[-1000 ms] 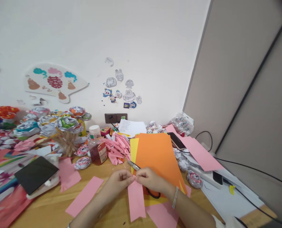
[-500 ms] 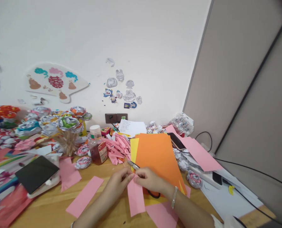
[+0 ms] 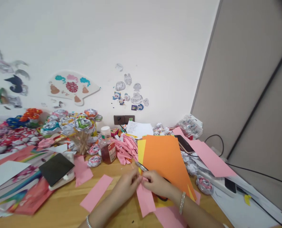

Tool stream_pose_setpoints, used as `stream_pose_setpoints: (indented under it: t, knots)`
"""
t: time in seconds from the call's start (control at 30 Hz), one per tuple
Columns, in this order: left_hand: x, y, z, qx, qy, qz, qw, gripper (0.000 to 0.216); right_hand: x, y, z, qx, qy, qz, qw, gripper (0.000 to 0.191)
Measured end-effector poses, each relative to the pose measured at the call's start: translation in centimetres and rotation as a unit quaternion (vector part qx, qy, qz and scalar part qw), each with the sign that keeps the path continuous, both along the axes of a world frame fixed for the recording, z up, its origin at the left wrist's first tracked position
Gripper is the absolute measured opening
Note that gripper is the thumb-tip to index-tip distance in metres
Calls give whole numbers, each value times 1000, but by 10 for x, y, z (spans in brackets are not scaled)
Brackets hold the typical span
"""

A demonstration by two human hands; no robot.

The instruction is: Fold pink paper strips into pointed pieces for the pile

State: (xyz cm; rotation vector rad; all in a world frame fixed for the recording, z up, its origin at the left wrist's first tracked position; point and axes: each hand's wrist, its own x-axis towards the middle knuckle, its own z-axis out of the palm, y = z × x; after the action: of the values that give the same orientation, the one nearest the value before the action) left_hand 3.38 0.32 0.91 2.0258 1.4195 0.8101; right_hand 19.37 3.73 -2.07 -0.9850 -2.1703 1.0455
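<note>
Both hands meet over the front of the wooden table. My left hand (image 3: 129, 181) pinches the top end of a pink paper strip (image 3: 146, 200). Close beside it, my right hand (image 3: 156, 182) grips the same end, and the strip hangs down toward the table edge. Partly under my right hand lies a pair of scissors (image 3: 141, 166) on orange paper (image 3: 166, 155); its black handle shows below the wrist. Another pink strip (image 3: 96, 193) lies flat to the left of my forearm. More pink paper (image 3: 170, 218) is beneath my right forearm.
A bottle of dark liquid (image 3: 107, 150) stands behind my left hand, next to a heap of folded pink paper (image 3: 126, 147). Paper flowers (image 3: 81, 125) crowd the left back. A black tablet-like panel (image 3: 57, 169) lies left. Right are a phone (image 3: 184, 144) and cables (image 3: 257, 172).
The view has turned left, so everything sits farther right in the picture. Both hands still hold the pink strip's top end, with the fingers slightly shifted.
</note>
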Motion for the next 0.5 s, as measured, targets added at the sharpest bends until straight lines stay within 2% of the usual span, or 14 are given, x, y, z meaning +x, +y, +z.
stream_pose_setpoints:
  t: [0.13,0.27,0.37,0.43,0.5]
  knots:
    - [0,-1,2,8,-18,-15,1000,22,0,-2,2,-16,24,-3,1000,19]
    - [-4,9,-4,41,-137,64,988,23,-2,-3,7,-78,80,-3,994,7]
    - [-10,19,-12,4,-230,95,969,25,-5,-1,8,-125,116,-38,985,10]
    - [-12,22,-16,-27,-255,84,963,24,-5,2,6,-126,151,-84,977,14]
    - [-12,20,-17,-61,-233,50,969,20,-5,7,4,-117,193,-114,967,18]
